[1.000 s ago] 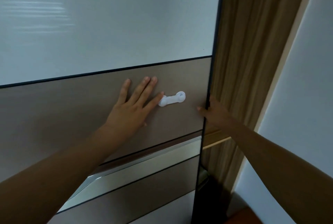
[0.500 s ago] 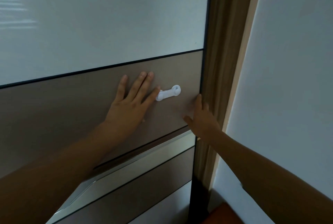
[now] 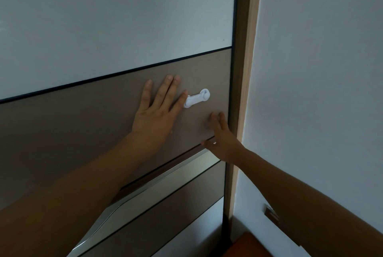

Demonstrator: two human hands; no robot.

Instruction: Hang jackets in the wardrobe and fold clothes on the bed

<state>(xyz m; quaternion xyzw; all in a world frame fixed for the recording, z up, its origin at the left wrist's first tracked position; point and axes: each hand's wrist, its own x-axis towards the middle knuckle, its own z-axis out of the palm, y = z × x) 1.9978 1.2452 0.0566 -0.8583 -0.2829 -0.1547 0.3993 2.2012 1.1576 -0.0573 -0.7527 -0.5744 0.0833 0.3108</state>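
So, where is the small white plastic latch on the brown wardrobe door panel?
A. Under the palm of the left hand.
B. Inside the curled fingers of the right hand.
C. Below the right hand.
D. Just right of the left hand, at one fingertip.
D: the small white plastic latch sits on the brown wardrobe door panel with its left end at a fingertip of the flat left hand; the right hand lies lower, apart from it.

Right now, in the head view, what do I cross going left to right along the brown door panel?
left hand → white latch → right hand → wooden frame → white wall
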